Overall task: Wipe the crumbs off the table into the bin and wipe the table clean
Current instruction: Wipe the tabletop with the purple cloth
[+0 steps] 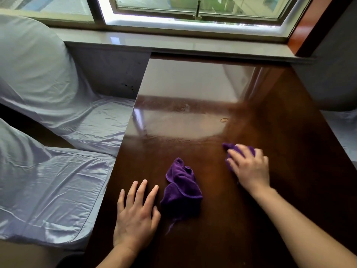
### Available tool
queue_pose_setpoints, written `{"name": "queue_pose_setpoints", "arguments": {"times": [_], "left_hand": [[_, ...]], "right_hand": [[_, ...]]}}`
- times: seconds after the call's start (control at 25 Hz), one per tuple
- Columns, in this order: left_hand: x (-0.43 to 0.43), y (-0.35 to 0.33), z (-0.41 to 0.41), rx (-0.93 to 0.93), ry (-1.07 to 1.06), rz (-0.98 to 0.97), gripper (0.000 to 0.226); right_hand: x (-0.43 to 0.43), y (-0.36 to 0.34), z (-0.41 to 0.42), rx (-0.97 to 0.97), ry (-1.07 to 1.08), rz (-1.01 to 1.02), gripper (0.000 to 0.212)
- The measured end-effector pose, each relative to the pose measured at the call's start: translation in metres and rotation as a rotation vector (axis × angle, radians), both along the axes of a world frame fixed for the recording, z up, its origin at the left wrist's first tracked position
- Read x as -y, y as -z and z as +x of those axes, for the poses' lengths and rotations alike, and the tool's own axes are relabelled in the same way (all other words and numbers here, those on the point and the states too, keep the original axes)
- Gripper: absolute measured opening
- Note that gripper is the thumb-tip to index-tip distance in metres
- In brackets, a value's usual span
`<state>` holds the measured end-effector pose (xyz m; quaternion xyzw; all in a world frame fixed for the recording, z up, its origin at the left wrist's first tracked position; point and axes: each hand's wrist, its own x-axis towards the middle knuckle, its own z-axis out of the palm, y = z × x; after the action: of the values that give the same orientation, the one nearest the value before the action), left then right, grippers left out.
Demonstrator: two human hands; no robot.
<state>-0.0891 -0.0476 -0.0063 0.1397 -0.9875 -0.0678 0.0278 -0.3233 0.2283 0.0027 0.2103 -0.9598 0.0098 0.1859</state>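
The right hand (250,167) presses its grip down on a purple cloth (234,147) mid-wipe on the bench (270,209) while the left hand (135,213) lies flat and released beside a second crumpled cloth (181,188); no bin shows, and the pale speck (224,120) beyond looks next.

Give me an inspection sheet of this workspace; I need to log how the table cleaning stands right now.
Surface: dark glossy wooden table, smears and glare across the far half, one small pale crumb left on it.
Job's things: one purple cloth under the right hand; a second crumpled purple cloth lying loose mid-table; no bin in view.
Clutter: nothing seen.
Grippers: right hand pressing its cloth down; left hand flat on the table, fingers spread, empty.
Cables: nothing seen.
Surroundings: window and sill beyond the table; chairs in pale satin covers to the left.
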Motion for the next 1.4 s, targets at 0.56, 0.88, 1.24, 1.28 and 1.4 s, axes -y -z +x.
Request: {"name": "queue_pose_setpoints", "arguments": {"times": [0.56, 0.88, 1.24, 1.28, 1.4], "left_hand": [[0.008, 0.011, -0.003, -0.147, 0.004, 0.049, 0.056], [0.007, 0.012, -0.005, -0.209, -0.035, 0.091, 0.058], [-0.001, -0.015, 0.004, 0.009, 0.014, 0.073, 0.061], [-0.001, -0.015, 0.007, 0.022, 0.033, 0.061, 0.064], [-0.002, -0.013, 0.035, 0.039, 0.087, 0.047, 0.067]], "right_hand": [[0.163, -0.010, -0.037, 0.198, -0.563, 0.059, 0.033], [-0.001, -0.016, 0.003, 0.175, 0.198, -0.055, 0.025], [-0.041, -0.005, 0.206, 0.067, -0.321, 0.016, 0.032], [-0.058, -0.011, 0.204, 0.059, -0.229, 0.030, 0.031], [-0.097, -0.022, 0.206, 0.130, 0.255, -0.026, 0.031]]}}
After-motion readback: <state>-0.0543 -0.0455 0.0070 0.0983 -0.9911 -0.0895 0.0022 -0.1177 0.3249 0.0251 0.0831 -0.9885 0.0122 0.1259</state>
